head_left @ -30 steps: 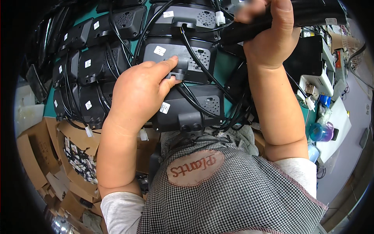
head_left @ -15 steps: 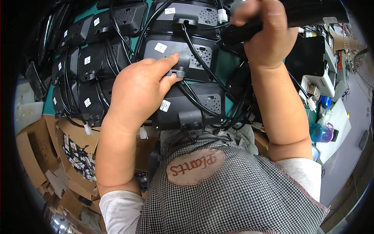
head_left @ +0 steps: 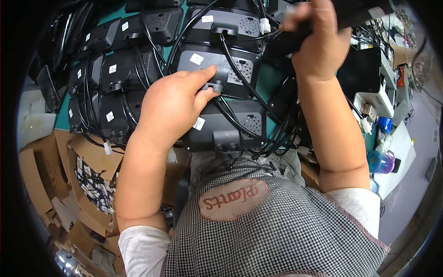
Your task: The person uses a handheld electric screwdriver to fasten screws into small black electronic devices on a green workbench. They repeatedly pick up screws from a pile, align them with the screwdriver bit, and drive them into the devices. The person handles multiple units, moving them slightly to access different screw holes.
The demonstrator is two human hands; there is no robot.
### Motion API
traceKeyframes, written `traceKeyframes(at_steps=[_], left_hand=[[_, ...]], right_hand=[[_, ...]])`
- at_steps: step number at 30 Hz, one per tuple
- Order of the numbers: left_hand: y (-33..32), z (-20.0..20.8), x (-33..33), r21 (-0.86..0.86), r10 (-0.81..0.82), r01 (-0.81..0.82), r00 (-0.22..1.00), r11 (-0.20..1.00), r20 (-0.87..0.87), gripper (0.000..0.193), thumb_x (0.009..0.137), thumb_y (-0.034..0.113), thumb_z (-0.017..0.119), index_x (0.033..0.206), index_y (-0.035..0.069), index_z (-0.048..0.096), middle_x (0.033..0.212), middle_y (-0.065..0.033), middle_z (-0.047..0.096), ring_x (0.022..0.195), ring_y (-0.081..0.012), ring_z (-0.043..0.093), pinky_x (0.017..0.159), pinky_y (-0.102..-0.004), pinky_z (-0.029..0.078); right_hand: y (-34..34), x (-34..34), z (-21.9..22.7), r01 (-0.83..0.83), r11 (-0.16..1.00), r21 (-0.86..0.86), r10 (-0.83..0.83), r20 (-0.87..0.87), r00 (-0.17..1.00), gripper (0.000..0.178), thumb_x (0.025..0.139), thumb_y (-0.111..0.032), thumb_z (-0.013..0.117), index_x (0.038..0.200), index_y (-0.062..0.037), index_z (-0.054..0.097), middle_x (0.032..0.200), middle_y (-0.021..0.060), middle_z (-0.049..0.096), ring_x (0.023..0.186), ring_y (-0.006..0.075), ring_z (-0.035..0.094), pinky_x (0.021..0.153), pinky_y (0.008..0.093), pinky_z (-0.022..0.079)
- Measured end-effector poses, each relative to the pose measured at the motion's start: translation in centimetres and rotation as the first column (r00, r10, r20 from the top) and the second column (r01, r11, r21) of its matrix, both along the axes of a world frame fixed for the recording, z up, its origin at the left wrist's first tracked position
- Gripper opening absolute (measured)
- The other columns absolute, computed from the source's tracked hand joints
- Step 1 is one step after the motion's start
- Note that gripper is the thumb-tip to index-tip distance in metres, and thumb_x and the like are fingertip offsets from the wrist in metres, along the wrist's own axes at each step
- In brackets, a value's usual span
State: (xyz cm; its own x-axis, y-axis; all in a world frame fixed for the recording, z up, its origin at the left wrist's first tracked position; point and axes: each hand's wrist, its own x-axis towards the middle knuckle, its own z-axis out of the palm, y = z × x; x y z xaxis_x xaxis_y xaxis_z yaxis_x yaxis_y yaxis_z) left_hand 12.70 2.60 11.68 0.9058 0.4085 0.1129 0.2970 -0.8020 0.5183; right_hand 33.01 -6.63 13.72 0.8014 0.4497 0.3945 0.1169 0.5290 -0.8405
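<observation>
My left hand (head_left: 177, 101) is closed on the raised grey-black bracket (head_left: 215, 84) of a black plastic housing (head_left: 196, 69), thumb below and index finger on top. This housing has a white label, a perforated patch and a black cable across it. To the right, my right hand (head_left: 320, 48) is raised, its fingers closed about a long black object (head_left: 353, 16); motion blur and the dark upper edge hide its kind. A similar housing (head_left: 207, 136) lies nearest my apron, and another housing (head_left: 198, 30) lies beyond the held one.
Several more black housings (head_left: 117, 71) with cables cover the green work surface (head_left: 272, 78) at left. White connectors (head_left: 264, 26) hang on the cables. Cardboard boxes (head_left: 48, 166) stand lower left. At right are a dark panel (head_left: 364, 69) and a blue-purple cup (head_left: 380, 162).
The view has shifted slightly, so the housings sit a little further right. The long black object has tilted, its right end now higher. My left hand keeps its hold on the bracket.
</observation>
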Motion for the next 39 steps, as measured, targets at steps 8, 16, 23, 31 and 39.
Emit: traceKeyframes(at_steps=[8, 16, 23, 31, 39], left_hand=[[-1.1, 1.3, -1.3, -0.977, 0.321, 0.188, 0.924, 0.099, 0.21, 0.039, 0.093, 0.029, 0.049, 0.11, -0.005, 0.057, 0.065, 0.0052, 0.04, 0.056, -0.0039, 0.037, 0.049, -0.018, 0.033], [-4.0, 2.6, -0.7, -0.886, 0.505, 0.347, 0.849, -0.308, 0.157, 0.072, 0.096, 0.052, 0.021, 0.13, -0.011, 0.032, 0.119, -0.022, 0.051, 0.109, -0.0272, 0.052, 0.094, -0.0364, 0.041], [-5.2, 2.7, -1.0, -0.872, 0.482, 0.38, 0.852, -0.308, 0.202, 0.073, 0.096, 0.052, 0.021, 0.133, -0.011, 0.029, 0.121, -0.0211, 0.05, 0.112, -0.0242, 0.049, 0.097, -0.037, 0.039], [-4.5, 0.8, -2.1, -0.957, 0.364, 0.238, 0.917, -0.166, 0.164, 0.034, 0.091, 0.021, 0.055, 0.112, -0.005, 0.052, 0.097, -0.0115, 0.06, 0.068, -0.0082, 0.051, 0.059, -0.0192, 0.044], [-5.2, 0.9, -1.9, -0.975, 0.446, 0.198, 0.885, -0.102, 0.133, 0.024, 0.089, 0.021, 0.06, 0.094, -0.002, 0.06, 0.073, -0.0055, 0.06, 0.052, -0.0031, 0.041, 0.045, -0.0149, 0.033]], right_hand=[[-3.1, -1.4, 4.7, -0.433, 0.836, 0.338, 0.45, 0.03, 0.892, 0.041, 0.087, -0.045, 0.052, 0.096, -0.0052, 0.056, 0.073, 0.003, 0.055, 0.058, 0.016, 0.053, 0.055, 0.0313, 0.045], [-3.2, -4.7, 4.7, -0.593, 0.757, 0.276, 0.603, 0.056, 0.796, 0.054, 0.083, -0.053, 0.051, 0.109, -0.005, 0.056, 0.08, 0.002, 0.053, 0.066, 0.0161, 0.051, 0.062, 0.0327, 0.041], [-2.8, -5.5, 3.4, -0.535, 0.803, 0.263, 0.548, 0.029, 0.836, 0.05, 0.083, -0.054, 0.05, 0.107, -0.0097, 0.057, 0.078, 0.0019, 0.054, 0.063, 0.0155, 0.051, 0.06, 0.0328, 0.041], [-3.4, -5.3, 4.5, -0.45, 0.84, 0.304, 0.477, -0.016, 0.879, 0.055, 0.081, -0.055, 0.054, 0.105, -0.0052, 0.055, 0.075, 0.0009, 0.052, 0.061, 0.0144, 0.05, 0.059, 0.0311, 0.042], [-3.7, -5.2, 4.6, -0.477, 0.816, 0.326, 0.501, 0.014, 0.865, 0.056, 0.081, -0.054, 0.055, 0.107, -0.0044, 0.055, 0.076, 0.0008, 0.052, 0.062, 0.0137, 0.05, 0.059, 0.0303, 0.042]])
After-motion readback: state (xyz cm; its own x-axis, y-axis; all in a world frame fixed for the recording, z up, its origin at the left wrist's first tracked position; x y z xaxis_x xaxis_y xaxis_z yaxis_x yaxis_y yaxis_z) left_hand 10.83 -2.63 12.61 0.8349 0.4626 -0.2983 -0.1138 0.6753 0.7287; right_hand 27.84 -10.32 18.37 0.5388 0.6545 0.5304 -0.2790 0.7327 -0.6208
